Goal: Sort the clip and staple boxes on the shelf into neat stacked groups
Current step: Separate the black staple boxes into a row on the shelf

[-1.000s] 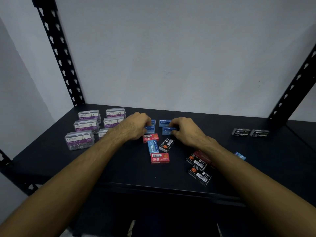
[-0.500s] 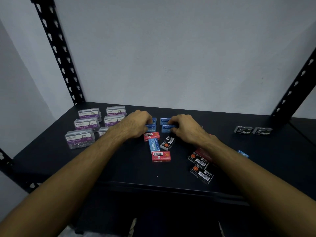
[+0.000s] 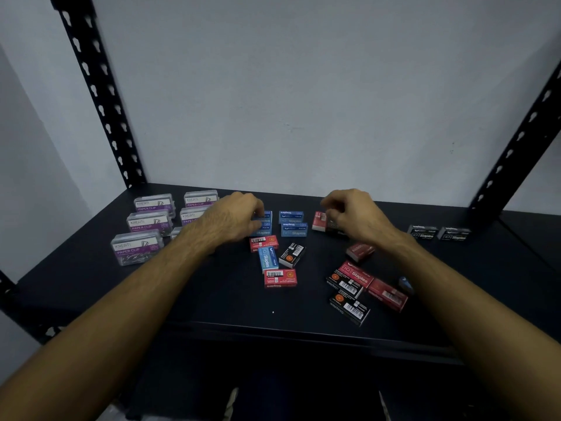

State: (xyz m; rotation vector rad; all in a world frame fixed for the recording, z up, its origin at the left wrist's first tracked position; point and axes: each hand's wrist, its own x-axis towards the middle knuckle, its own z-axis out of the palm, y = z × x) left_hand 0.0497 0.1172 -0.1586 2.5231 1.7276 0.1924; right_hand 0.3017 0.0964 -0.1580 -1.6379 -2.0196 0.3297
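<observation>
My left hand [image 3: 238, 217] rests at the back of the black shelf [image 3: 197, 302], fingers closed on the left blue staple box stack [image 3: 264, 223]. A second blue stack [image 3: 293, 229] stands just right of it, untouched. My right hand [image 3: 356, 215] is curled further right, its fingertips pinching a red staple box [image 3: 318, 221] tilted up off the shelf; a dark box lies under the palm. Loose red [image 3: 280, 278], blue [image 3: 267, 258] and black [image 3: 292, 254] staple boxes lie between my forearms. Clear purple-labelled paper clip boxes [image 3: 137, 247] sit grouped at the left.
More red and black staple boxes [image 3: 349, 308] lie scattered under my right forearm, with a small blue one [image 3: 405, 282] beside it. Two black boxes [image 3: 437, 233] sit side by side at the far right. Perforated black uprights [image 3: 100, 95] frame the shelf; a grey wall closes the back.
My right hand has left the right blue stack and moved right to a red staple box. My left hand has stayed on the left blue stack.
</observation>
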